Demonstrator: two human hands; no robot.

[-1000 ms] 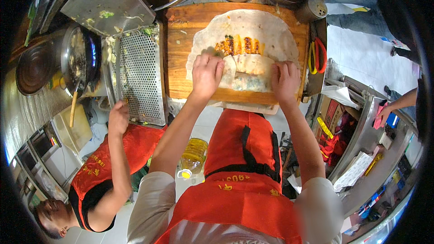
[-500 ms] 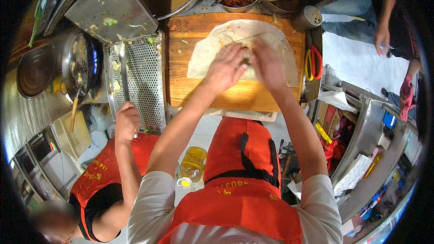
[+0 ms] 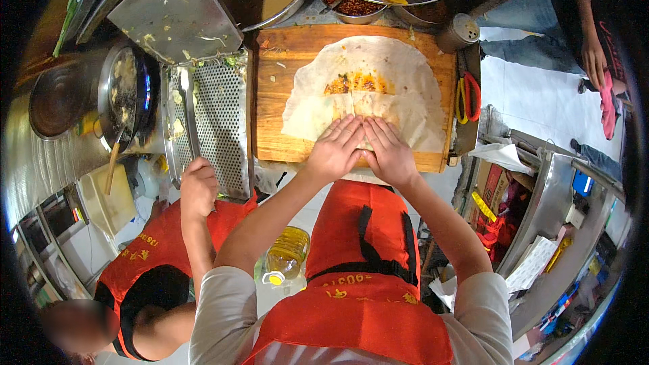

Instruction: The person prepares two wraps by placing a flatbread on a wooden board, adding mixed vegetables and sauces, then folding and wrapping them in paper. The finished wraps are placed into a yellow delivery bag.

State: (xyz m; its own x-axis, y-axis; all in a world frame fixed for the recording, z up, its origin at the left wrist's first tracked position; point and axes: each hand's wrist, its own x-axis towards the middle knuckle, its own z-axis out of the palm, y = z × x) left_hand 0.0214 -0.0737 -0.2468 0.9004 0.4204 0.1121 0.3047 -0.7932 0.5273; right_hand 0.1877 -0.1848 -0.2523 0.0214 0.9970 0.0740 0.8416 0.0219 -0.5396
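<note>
A large, thin, pale flatbread (image 3: 311, 94) lies on the wooden cutting board (image 3: 270, 128). Across its middle runs a patch of orange-red sauce (image 3: 358, 82), with a folded layer of the bread on its near side. My left hand (image 3: 336, 149) and my right hand (image 3: 387, 152) rest side by side on the bread's near part. Both have their fingers stretched out flat, pointing away from me, and the thumbs meet. What lies under my palms is hidden.
Left of the board, a co-worker's hand (image 3: 199, 186) grips a long metal handle (image 3: 188, 111) over a perforated tray (image 3: 220, 108). A wok (image 3: 122, 91) sits farther left. Behind the board are a chili bowl (image 3: 351, 10) and a shaker (image 3: 460, 32); scissors (image 3: 468, 96) hang at right.
My hands have drawn back toward me from the bread's middle to its near part. The far part now lies unfolded, showing the orange-red sauce. At the right, a person's arm has moved.
</note>
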